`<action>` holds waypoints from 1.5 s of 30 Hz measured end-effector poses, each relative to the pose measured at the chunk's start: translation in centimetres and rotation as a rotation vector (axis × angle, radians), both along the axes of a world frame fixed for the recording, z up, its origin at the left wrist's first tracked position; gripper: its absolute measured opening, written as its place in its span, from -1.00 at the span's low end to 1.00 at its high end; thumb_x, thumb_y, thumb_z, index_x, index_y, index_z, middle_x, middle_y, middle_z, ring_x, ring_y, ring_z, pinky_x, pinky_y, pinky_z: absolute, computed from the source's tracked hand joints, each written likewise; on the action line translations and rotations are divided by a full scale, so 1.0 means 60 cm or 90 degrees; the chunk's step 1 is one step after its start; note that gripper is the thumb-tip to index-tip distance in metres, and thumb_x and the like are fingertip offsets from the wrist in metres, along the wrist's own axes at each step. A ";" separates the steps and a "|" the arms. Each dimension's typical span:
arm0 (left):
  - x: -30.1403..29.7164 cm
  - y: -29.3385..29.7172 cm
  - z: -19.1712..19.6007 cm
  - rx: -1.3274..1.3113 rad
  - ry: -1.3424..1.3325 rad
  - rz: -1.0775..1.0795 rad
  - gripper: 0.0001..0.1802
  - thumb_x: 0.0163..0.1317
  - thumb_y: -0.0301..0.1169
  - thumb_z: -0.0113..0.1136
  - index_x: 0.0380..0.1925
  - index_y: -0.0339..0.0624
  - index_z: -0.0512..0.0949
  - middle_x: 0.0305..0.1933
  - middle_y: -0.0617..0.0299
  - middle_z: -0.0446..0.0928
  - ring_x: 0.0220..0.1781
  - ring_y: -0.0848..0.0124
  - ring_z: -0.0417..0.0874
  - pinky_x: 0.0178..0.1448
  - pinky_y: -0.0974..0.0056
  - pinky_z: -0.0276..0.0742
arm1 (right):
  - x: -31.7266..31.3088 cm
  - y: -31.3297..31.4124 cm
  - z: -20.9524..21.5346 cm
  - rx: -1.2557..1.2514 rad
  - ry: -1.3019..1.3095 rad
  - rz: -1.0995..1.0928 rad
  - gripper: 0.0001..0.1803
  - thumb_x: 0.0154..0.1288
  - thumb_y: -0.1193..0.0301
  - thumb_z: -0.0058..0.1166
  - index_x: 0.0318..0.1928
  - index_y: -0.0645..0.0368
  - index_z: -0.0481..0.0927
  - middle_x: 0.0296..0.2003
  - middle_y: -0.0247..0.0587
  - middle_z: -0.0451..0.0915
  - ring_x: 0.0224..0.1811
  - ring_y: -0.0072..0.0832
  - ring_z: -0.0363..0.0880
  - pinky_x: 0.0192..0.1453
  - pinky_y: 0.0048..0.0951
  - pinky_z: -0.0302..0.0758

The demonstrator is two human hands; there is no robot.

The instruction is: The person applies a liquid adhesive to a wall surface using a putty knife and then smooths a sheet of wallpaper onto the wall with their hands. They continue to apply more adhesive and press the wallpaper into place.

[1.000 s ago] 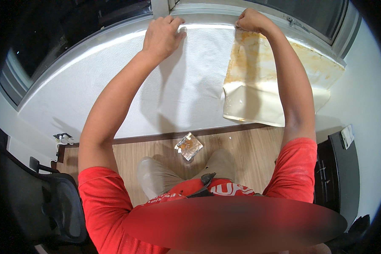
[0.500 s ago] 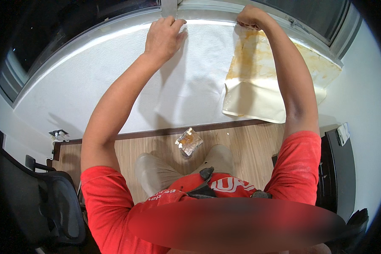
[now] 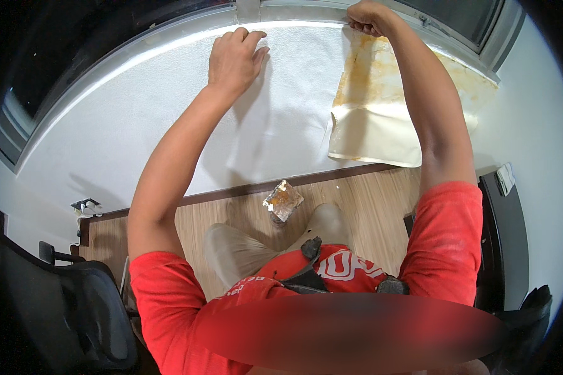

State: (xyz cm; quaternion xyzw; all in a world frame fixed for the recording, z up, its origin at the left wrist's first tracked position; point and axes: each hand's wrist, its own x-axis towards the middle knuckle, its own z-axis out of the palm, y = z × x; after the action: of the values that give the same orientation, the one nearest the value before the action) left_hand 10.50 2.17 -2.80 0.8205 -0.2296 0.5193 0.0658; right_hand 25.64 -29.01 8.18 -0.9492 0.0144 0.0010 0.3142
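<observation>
White textured wallpaper (image 3: 169,106) covers the low wall beneath the window. Against its upper part rests my left hand (image 3: 234,61), with the thumb apart from the bent fingers and nothing visible in it. My right hand (image 3: 370,19) is closed, its fingers curled in at the wall's top edge just under the window frame. What they hold, if anything, is hidden. Below that hand, a yellow-brown stained patch (image 3: 388,69) shows on the wall side. A cream sheet (image 3: 375,137) hangs from the patch, its lower edge loose above the skirting board.
A tool with a broad flat piece (image 3: 284,200), smeared brown and white, is on the wood floor (image 3: 381,206) before my knees. A black office chair (image 3: 94,306) stands at left, near a wall socket with plugs (image 3: 86,206). At right is a dark cabinet (image 3: 507,244) with a white item (image 3: 505,179) on top.
The view has shifted slightly. My left hand has moved a little down the wallpaper, away from the window ledge. My right hand stays closed at the same top edge.
</observation>
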 end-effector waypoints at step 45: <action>0.044 -0.004 0.147 0.102 0.339 0.158 -0.56 0.21 -0.20 0.38 0.11 0.07 0.72 -0.26 0.00 0.73 -0.15 0.15 0.77 0.00 0.10 0.67 | -0.267 -0.045 -0.211 0.313 -0.412 0.045 -0.74 0.26 0.32 0.37 -0.34 0.28 0.64 -0.47 -0.26 0.63 -0.41 -0.52 0.55 -0.22 -0.45 0.50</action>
State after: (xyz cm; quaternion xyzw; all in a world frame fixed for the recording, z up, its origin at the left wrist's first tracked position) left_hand 13.16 1.95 6.03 0.9521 -0.1425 0.2705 -0.0055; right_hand 9.64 -31.69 -4.48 -0.7972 -0.1182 -0.2837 0.5197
